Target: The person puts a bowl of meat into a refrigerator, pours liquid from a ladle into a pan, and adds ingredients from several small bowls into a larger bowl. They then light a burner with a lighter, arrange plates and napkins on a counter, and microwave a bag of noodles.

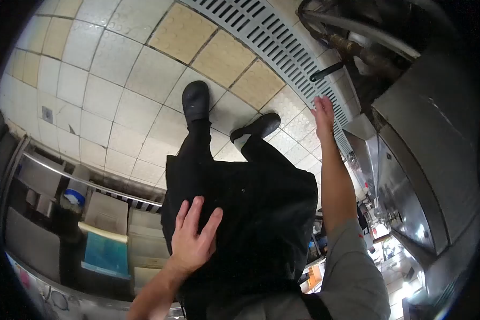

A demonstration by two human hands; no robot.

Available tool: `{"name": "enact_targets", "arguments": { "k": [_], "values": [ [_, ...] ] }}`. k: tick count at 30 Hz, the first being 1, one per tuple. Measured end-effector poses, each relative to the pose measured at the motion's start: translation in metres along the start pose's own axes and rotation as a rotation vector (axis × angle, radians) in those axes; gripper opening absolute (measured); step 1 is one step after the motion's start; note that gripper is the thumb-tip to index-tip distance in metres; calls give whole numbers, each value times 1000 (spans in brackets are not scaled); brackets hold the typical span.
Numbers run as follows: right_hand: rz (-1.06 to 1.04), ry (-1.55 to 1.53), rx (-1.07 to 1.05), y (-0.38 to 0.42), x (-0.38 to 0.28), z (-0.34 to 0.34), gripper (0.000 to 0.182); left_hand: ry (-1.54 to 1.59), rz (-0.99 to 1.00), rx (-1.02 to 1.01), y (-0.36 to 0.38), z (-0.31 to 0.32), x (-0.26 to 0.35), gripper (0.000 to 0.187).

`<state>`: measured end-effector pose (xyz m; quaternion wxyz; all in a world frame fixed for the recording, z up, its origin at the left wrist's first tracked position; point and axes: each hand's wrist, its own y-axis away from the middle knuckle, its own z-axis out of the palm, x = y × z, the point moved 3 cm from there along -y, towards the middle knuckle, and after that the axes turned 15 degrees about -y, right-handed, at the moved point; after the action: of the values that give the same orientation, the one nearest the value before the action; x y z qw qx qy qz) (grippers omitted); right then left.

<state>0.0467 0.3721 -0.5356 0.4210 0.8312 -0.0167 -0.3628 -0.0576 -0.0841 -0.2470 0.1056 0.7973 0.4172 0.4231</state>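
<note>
My left hand (192, 237) is over the front of a black apron (245, 213), fingers spread and holding nothing. My right hand (324, 114) reaches forward on the right with its fingers stretched out and nothing visible in it. Just beyond its fingertips in this view a black handle (326, 72) sticks out from the equipment on the right. Below the apron, two black shoes (196, 101) stand on the tiled floor (144, 101).
A grey slotted drain grate (272, 40) curves along the floor on the right. Beside it stands metal kitchen equipment (405, 186) with pipes. On the left, a shelf behind a metal rail (53, 166) carries several containers and a blue-fronted box (106, 253).
</note>
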Motion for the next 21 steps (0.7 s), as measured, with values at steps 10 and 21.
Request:
{"name": "enact_targets", "arguments": {
  "k": [10,21],
  "values": [
    [28,-107,66,-81,25,-5,103,-46,29,79,-13,12,-2,49],
    [48,-621,-31,-162,2,15,25,-147,73,99,-37,13,4,50]
  ]
}}
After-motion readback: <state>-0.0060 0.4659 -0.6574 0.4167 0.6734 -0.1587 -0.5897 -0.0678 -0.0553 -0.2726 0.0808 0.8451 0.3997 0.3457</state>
